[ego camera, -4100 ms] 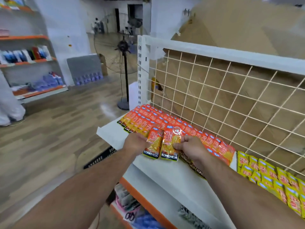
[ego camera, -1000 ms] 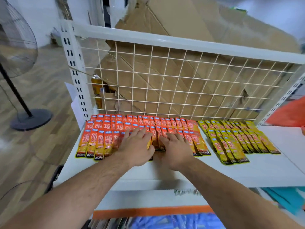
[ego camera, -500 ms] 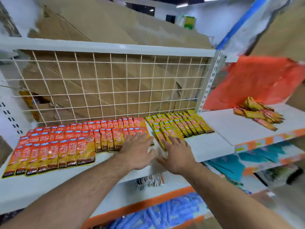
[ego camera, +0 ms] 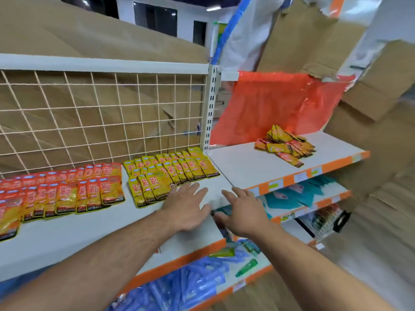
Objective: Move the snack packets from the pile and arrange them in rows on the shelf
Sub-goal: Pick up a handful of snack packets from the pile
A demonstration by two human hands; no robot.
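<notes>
Rows of yellow packets [ego camera: 170, 171] and red packets [ego camera: 67, 191] overlap on the shelf [ego camera: 78, 232], probably so every label shows; the pile [ego camera: 285, 147] lies well apart on the neighbouring shelf [ego camera: 247, 169]. Left hand [ego camera: 188, 207] and right hand [ego camera: 244, 212] are spread and empty at the front edge. Red packets read "KON…"; other print blurs.

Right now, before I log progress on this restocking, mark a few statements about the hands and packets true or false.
1. The left hand and right hand hold nothing. True.
2. The loose pile lies among the rows. False: it lies apart on the neighbouring shelf section, past the upright post.
3. The yellow packets lie in rows right of the red packets. True.
4. A wire grid stands behind the pile. False: an orange sheet does; the wire grid backs the rows.
</notes>
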